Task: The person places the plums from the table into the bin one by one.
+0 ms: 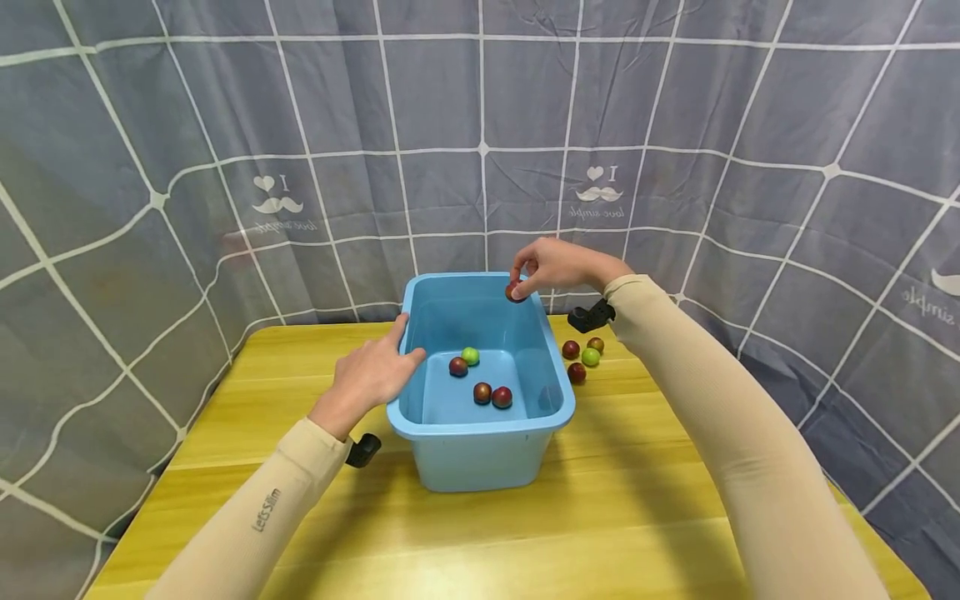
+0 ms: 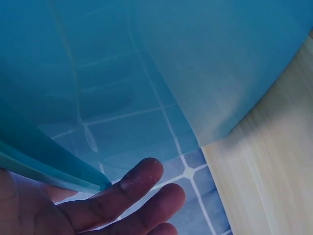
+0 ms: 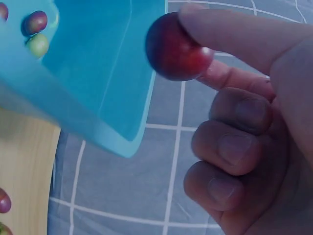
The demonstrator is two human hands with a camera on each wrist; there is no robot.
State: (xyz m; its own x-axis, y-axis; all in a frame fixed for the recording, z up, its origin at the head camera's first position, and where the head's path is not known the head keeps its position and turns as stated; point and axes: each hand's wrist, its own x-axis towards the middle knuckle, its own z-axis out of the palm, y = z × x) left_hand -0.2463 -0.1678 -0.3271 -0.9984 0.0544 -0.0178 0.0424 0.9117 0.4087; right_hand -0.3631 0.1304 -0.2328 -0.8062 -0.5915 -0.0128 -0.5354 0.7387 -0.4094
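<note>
My right hand pinches a dark red plum between thumb and index finger, above the far right rim of a blue plastic tub. Its other fingers curl in towards the palm. My left hand rests on the tub's left rim, thumb over the inside and relaxed fingers along the outside. Within the tub lie a green fruit, a red plum beside it, and two more red plums nearer the front.
On the wooden table, right of the tub, sit several fruits: dark red plums and a green one. A grey curtain with white grid lines hangs behind the table and along both sides.
</note>
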